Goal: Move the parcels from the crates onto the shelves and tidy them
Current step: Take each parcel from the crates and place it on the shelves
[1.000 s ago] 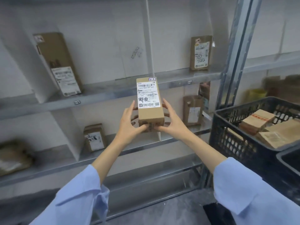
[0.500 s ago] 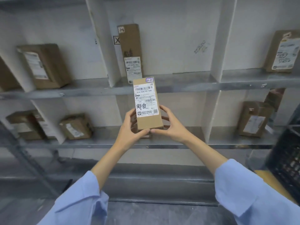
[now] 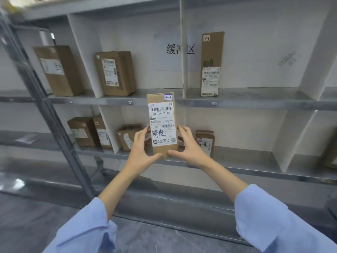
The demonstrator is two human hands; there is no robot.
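I hold a narrow brown parcel (image 3: 162, 123) upright in front of the metal shelves (image 3: 255, 104). Its white shipping label faces me and a small tag reading 1-1 sits at its top right corner. My left hand (image 3: 141, 152) grips its lower left side and my right hand (image 3: 189, 148) grips its lower right side, thumbs under the bottom edge. The parcel hangs in the air in front of the upper and middle shelf boards, touching neither.
White dividers split the shelves into bays. The upper board carries a tall slim box (image 3: 211, 64), a squat box (image 3: 116, 73) and another box (image 3: 58, 70). The middle board holds several small boxes (image 3: 87, 131). A grey upright post (image 3: 49, 114) stands at left.
My view has swung left along the shelving: the black crate has left the frame and more left-hand bays show. The parcel stays upright in both hands, now closer to the shelf.
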